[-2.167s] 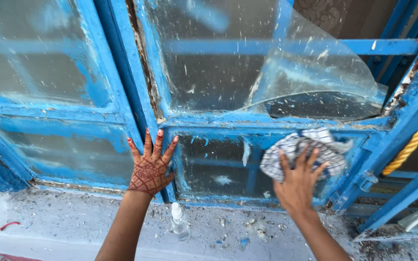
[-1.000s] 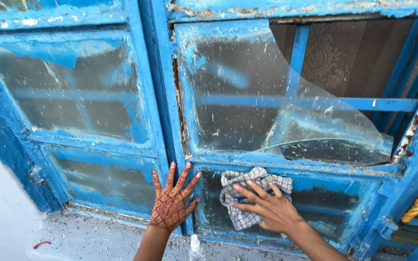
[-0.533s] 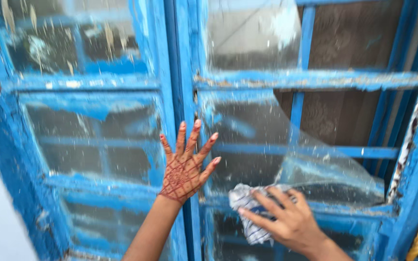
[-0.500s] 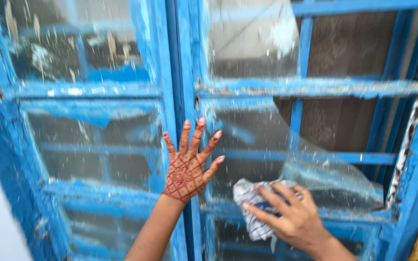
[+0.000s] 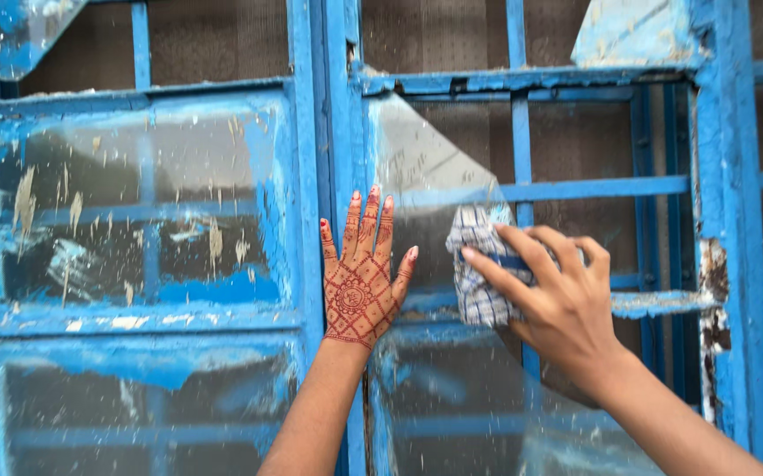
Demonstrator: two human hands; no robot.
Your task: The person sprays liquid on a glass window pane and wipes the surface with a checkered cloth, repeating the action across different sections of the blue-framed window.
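Cloth (image 5: 478, 278), checked, sits bunched under the right hand's (image 5: 562, 304) curled fingers (image 5: 522, 256), pressed on a broken pane (image 5: 425, 176) right of the mullion (image 5: 333, 132). Left hand (image 5: 359, 278) lies flat, fingers spread, holding nothing. The jagged glass edge, seemingly just above the cloth, could cut a slipping finger.

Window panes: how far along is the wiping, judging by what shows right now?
Done: nothing looks clean yet. In hand: the right hand presses a checked cloth against the broken glass shard in the upper right pane, while the left hand lies flat on the blue centre frame. Left: the left pane and lower panes show paint streaks and specks.
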